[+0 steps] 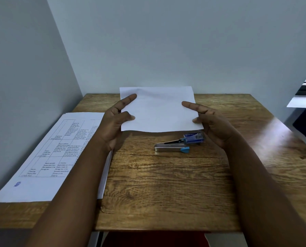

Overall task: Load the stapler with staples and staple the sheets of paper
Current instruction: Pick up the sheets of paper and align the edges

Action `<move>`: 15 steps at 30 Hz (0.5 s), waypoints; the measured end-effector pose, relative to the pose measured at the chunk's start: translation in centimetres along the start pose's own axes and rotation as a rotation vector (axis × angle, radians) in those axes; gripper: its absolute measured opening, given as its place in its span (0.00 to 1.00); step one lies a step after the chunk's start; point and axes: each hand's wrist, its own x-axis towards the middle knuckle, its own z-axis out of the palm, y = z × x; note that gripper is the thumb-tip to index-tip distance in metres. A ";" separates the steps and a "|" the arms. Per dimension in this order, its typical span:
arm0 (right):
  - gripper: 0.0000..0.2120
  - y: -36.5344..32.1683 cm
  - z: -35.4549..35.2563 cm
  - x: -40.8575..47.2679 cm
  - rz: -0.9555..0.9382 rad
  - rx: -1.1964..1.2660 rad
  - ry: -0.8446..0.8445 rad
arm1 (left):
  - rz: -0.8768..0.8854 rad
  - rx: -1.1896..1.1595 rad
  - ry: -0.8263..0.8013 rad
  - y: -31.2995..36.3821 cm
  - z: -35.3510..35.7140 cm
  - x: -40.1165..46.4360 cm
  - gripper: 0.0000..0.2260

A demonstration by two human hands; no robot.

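I hold blank white sheets of paper point(158, 109) upright above the far part of the wooden table point(166, 184). My left hand point(114, 122) grips their left edge and my right hand point(211, 120) grips their right edge, thumbs on the near face. Below the sheets' lower edge a silver stapler point(171, 147) with a blue end lies on the table, its top opened up. A small blue staple box point(194, 137) rests against the stapler's far right end.
A stack of printed sheets point(47, 157) with a table of text lies at the table's left side, partly under my left forearm. Grey walls close the left and far sides. Dark objects stand beyond the table's right edge.
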 end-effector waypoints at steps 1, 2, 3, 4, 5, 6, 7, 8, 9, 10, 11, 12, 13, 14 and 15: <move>0.27 0.0 0.0 0.0 0.004 0.003 -0.010 | -0.001 -0.013 -0.001 -0.1 0.0 0.0 0.27; 0.27 0.0 0.1 0.1 0.011 0.003 -0.021 | -0.001 -0.017 0.000 -0.1 0.0 0.0 0.27; 0.28 0.1 0.1 0.1 0.020 0.000 -0.027 | -0.003 -0.014 0.005 -0.1 0.0 0.0 0.27; 0.28 0.1 0.1 0.1 0.027 -0.007 -0.030 | -0.004 -0.006 0.011 -0.1 -0.1 -0.1 0.27; 0.29 0.1 0.1 0.1 0.027 -0.023 -0.028 | -0.008 0.002 0.015 -0.1 -0.1 -0.1 0.27; 0.29 0.1 0.2 0.1 0.024 -0.046 -0.022 | -0.014 0.014 0.016 -0.1 -0.1 -0.1 0.27; 0.29 0.1 0.3 0.1 0.020 -0.070 -0.014 | -0.022 0.032 0.020 0.0 0.0 -0.2 0.26; 0.30 0.0 0.3 0.1 0.016 -0.088 -0.004 | -0.020 0.051 0.022 0.1 0.1 -0.3 0.26; 0.30 0.0 0.5 0.0 0.013 -0.099 0.007 | -0.011 0.058 0.023 0.2 0.2 -0.3 0.25; 0.30 0.0 0.6 0.0 0.009 -0.104 0.018 | 0.009 0.057 0.025 0.3 0.3 -0.3 0.24; 0.30 0.0 0.7 0.0 0.003 -0.105 0.029 | 0.028 0.033 0.037 0.5 0.3 -0.3 0.24; 0.30 0.0 0.7 0.1 -0.003 -0.097 0.038 | 0.031 -0.024 0.053 0.7 0.2 -0.1 0.23; 0.30 0.0 0.7 0.2 -0.008 -0.084 0.047 | 0.007 -0.137 0.073 1.0 0.1 0.0 0.23; 0.30 -0.1 0.7 0.2 -0.013 -0.068 0.060 | -0.027 -0.255 0.084 1.3 -0.1 0.1 0.24; 0.30 -0.1 0.7 0.3 -0.017 -0.055 0.075 | -0.049 -0.328 0.084 1.7 -0.3 0.2 0.23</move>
